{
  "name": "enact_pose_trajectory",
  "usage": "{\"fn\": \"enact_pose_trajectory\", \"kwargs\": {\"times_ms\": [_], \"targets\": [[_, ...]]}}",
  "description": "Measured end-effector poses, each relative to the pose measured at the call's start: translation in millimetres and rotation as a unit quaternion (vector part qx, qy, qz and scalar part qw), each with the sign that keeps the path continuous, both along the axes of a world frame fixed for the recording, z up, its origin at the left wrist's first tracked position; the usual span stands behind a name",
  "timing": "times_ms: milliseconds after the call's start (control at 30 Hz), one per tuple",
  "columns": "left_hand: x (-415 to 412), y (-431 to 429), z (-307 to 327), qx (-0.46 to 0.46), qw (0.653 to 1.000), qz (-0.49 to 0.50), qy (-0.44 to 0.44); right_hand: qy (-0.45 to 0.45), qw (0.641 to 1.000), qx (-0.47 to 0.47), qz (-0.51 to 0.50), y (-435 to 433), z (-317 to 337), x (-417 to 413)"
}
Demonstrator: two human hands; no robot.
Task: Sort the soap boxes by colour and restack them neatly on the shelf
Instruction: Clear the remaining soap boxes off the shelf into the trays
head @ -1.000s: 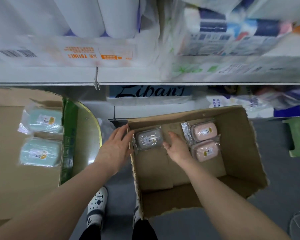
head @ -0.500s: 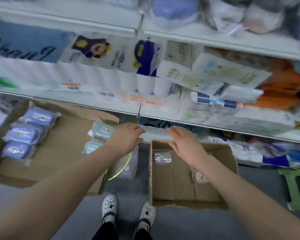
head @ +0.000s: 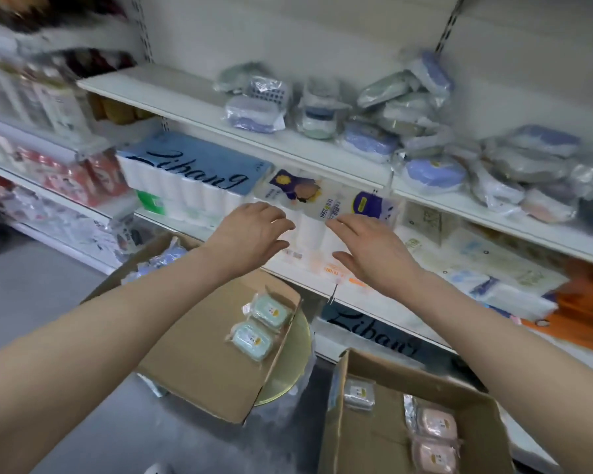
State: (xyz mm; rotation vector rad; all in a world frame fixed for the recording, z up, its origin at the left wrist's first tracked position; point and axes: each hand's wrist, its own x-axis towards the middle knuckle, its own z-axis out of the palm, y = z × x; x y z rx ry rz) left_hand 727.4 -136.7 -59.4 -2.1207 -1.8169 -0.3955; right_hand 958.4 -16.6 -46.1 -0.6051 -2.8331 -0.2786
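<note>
Glossy plastic-wrapped soap boxes (head: 435, 172); matt brown cardboard box (head: 384, 436); smooth white shelf (head: 172, 94).

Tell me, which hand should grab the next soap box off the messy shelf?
Probably the right hand: it is empty and nearer the purple soap box at the edge of the shelf. The left hand is empty too, but farther away.

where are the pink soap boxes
Head view, bottom right: the pink soap boxes lie inside the open cardboard box, right of the grey soap box.
</note>
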Motion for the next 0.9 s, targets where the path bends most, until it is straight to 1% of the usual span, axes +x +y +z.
{"fn": "enact_pose_trajectory", "kwargs": {"times_ms": [133, 267, 400, 600, 700, 900], "targets": [[-64, -28, 22, 0.027, 0.999, 0.023, 0.003, 0.013, 1.0, 0.025, 0.009, -22, 27, -67], [-138, -52, 38, 0.029, 0.999, 0.041, 0.01, 0.018, 0.999, 0.031, 0.004, -38, 39, -143], [-207, -59, 55, 0.046, 0.998, 0.046, 0.013, 0.024, 0.999, 0.022, -0.021, -38, 49, -214], [-278, -34, 70, 0.055, 0.998, 0.041, 0.012, 0.044, 0.996, -0.005, -0.072, -15, 63, -279], [-301, -9, 74, 0.061, 0.996, 0.056, 0.015, 0.048, 0.995, 0.004, -0.09, 10, 68, -300], [-336, 41, 68, 0.066, 0.995, 0.073, -0.022, 0.052, 0.989, -0.017, -0.136, 68, 69, -332]]}}
